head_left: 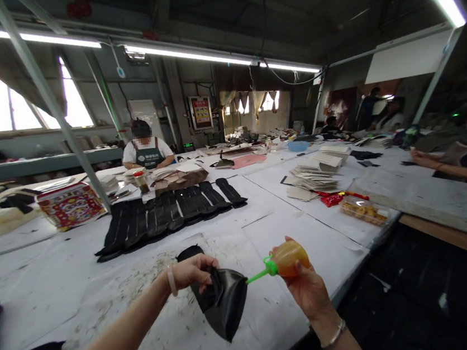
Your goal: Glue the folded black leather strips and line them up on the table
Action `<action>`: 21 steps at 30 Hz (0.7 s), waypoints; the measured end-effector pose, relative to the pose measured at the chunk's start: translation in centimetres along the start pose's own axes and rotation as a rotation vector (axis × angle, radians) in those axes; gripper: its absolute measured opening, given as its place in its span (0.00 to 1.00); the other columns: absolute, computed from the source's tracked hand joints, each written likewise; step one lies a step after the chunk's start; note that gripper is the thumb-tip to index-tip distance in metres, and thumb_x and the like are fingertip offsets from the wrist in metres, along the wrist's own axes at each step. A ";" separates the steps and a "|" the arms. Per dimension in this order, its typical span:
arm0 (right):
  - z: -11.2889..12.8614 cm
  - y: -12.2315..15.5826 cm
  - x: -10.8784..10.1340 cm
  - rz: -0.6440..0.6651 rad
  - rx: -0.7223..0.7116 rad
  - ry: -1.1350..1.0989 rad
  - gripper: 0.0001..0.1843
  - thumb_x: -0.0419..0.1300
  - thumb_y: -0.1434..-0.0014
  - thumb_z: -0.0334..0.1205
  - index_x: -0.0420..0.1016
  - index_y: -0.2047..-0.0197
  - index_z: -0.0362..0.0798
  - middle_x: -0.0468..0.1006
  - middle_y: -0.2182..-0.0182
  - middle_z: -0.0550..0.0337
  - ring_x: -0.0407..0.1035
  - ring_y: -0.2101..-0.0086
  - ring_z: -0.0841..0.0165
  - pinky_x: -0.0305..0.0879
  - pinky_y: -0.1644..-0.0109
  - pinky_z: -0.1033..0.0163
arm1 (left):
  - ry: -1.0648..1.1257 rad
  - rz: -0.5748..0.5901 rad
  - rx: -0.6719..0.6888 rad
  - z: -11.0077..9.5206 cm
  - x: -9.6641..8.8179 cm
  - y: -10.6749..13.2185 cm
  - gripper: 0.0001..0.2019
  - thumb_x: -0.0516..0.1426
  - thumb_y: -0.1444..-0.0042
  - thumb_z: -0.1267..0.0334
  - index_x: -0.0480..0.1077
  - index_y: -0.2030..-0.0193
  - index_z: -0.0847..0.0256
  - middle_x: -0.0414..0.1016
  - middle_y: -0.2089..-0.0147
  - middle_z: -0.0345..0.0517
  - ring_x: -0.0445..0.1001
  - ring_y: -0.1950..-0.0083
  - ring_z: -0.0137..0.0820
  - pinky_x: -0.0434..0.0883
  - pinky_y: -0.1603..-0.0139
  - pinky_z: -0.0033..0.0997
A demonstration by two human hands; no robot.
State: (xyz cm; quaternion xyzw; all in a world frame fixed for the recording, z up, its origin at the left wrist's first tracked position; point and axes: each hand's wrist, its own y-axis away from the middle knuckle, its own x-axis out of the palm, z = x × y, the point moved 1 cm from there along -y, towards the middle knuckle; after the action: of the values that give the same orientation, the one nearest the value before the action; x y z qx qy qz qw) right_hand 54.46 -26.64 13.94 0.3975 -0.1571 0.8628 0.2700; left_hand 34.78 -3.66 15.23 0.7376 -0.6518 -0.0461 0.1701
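Note:
My left hand (192, 272) is closed on a black leather piece (224, 302), holding it folded and lifted a little above the white table (59, 273). My right hand (307, 287) grips an orange squeeze bottle (290, 258) with a green nozzle (258, 275). The nozzle tip touches the edge of the leather piece. Both wrists wear a bracelet.
A row of several black leather pieces (171, 216) lies across the table's middle. Stacks of pale card pieces (313, 176), red wrappers and a snack packet (364, 209) sit to the right. A person in an apron (147, 151) works at the far side; another person's arm (438, 163) rests at right.

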 end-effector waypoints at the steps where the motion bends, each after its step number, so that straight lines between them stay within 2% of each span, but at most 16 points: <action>1: 0.1 0.1 0.0 -0.005 -0.009 0.004 0.32 0.72 0.55 0.44 0.70 0.46 0.55 0.82 0.57 0.55 0.74 0.53 0.56 0.49 0.35 0.40 | 0.004 -0.012 0.006 0.1 -0.1 -0.1 0.13 0.68 0.63 0.65 0.72 0.69 0.65 0.73 0.78 0.39 0.66 0.83 0.22 0.65 0.82 0.20; 10: 0.9 0.4 -0.1 -0.005 -0.080 0.067 0.31 0.71 0.54 0.44 0.70 0.46 0.56 0.81 0.56 0.54 0.74 0.52 0.53 0.55 0.37 0.38 | 0.037 -0.045 0.076 0.1 0.0 -1.0 0.14 0.68 0.62 0.65 0.71 0.69 0.66 0.71 0.79 0.39 0.67 0.83 0.21 0.65 0.82 0.19; 21: 1.0 1.0 -0.1 -0.026 -0.106 0.063 0.33 0.73 0.56 0.44 0.70 0.46 0.56 0.81 0.57 0.55 0.74 0.53 0.53 0.52 0.36 0.36 | 0.060 -0.106 0.129 0.2 -0.4 -1.8 0.17 0.69 0.62 0.62 0.71 0.67 0.67 0.71 0.79 0.39 0.66 0.83 0.21 0.64 0.82 0.20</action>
State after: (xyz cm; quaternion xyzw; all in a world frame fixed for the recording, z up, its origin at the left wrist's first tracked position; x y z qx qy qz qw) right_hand 54.55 -28.00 14.43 0.3574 -0.1886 0.8617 0.3068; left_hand 36.33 -3.10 14.45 0.7815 -0.6081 0.0090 0.1389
